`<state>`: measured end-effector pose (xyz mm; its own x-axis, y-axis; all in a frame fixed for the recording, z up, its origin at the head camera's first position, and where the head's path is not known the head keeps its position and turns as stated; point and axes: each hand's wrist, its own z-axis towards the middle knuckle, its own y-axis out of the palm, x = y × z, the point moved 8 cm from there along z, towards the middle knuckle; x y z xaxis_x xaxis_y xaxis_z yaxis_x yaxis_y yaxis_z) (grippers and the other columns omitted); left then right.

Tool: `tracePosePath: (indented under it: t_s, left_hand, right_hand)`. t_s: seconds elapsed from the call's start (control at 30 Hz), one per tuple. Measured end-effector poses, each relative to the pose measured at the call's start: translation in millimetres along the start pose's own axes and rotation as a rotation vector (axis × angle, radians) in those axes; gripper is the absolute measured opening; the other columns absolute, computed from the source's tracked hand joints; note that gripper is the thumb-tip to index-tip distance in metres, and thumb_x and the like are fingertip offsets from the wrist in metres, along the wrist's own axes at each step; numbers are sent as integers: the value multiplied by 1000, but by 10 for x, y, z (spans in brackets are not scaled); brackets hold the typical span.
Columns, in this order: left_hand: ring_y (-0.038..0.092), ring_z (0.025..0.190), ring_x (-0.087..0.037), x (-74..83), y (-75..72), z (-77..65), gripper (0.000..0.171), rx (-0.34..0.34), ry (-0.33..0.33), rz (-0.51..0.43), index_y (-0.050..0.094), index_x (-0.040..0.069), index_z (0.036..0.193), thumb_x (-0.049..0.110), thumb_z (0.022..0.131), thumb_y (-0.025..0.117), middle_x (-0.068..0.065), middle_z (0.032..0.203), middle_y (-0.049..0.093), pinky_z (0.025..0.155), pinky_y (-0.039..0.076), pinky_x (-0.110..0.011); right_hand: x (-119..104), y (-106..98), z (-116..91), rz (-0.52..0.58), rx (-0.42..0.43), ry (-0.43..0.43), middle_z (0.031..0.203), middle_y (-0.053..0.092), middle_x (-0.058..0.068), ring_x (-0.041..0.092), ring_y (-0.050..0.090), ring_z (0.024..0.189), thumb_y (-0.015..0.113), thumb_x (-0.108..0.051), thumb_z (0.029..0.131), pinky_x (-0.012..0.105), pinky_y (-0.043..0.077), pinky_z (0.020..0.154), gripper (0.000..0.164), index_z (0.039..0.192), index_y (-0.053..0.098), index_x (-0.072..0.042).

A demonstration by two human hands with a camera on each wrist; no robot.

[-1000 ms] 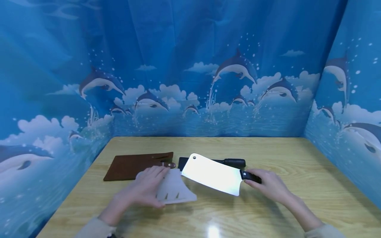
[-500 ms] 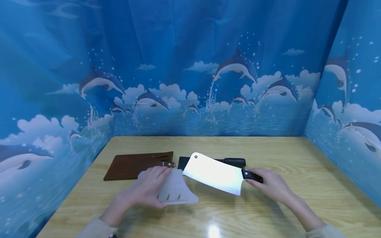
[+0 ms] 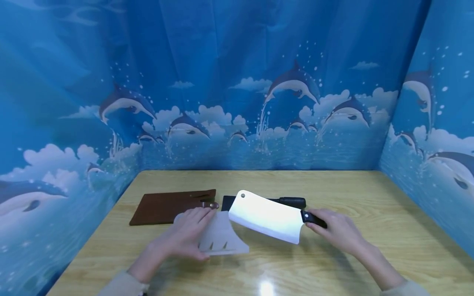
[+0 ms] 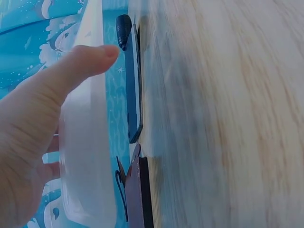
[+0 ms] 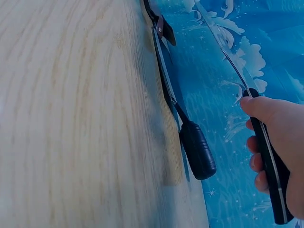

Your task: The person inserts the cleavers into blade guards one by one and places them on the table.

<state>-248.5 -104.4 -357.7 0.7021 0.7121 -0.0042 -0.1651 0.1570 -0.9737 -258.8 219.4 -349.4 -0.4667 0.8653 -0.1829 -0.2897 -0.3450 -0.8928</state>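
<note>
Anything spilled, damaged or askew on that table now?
Nothing looks spilled or visibly damaged. The one oddity is the brown case: the left wrist view shows its straps sticking up at the end nearest the black-handled tool, rather than lying flat.

No legible txt, labels, brands, nos. or signs in any view.

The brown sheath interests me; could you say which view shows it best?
The head view: the brown sheath lies broad face up, mostly uncovered. The left wrist view shows it nearly edge-on, cut off below; the right wrist view, only one end at the top.
</note>
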Motion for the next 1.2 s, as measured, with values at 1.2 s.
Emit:
tracePosePath:
  t_s: [1.2]
  left_hand:
    - [48,110,-22,76,-17,-48,113,64,92,49,43,4,136,60,46,79,-9,126,52,89,44,-43]
  right_hand:
    - [-255,-213,-200,51,252,-537,68,57,-9,-7,38,53,57,-46,88,9,30,41,33,93,67,-14]
